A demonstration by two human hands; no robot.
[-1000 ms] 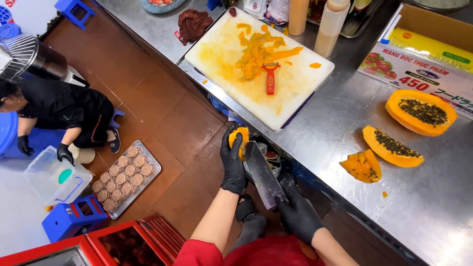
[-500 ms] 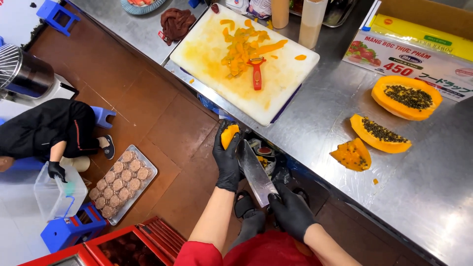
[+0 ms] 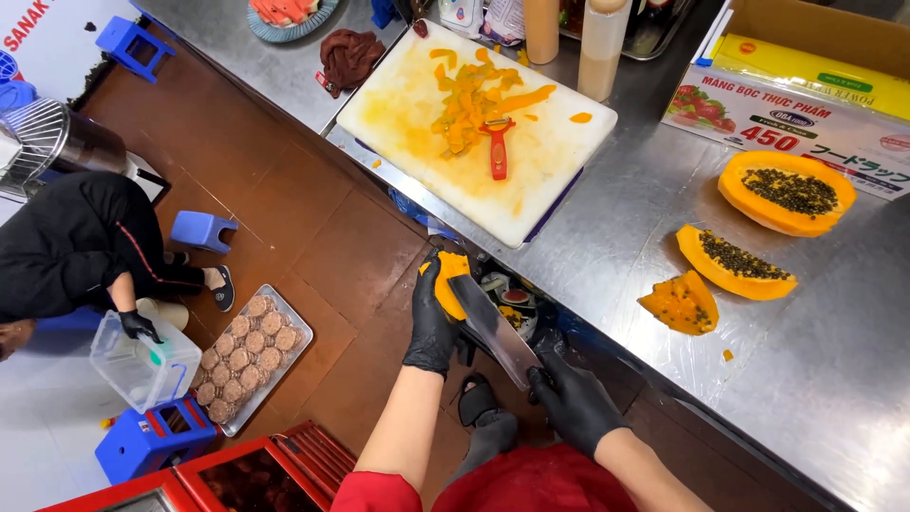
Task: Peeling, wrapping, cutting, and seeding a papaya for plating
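A: left hand (image 3: 431,327)?
B: black glove, closed round a papaya piece (image 3: 452,283), held off the table (image 3: 616,256) edge over a bin (image 3: 507,308) – likely so scraps drop in

A: right hand (image 3: 573,408)?
B: gloved, wrapped round the knife (image 3: 495,332) handle, blade flat against the piece, edge angled away from the body

A: rest?
B: board (image 3: 417,104) holds peels and a red peeler (image 3: 497,147), parked there, out of the hands. Two seeded halves (image 3: 787,194) and a wedge (image 3: 681,303) sit cut side up, well apart from the hands. A second person crouches by a tray (image 3: 284,365) on the floor
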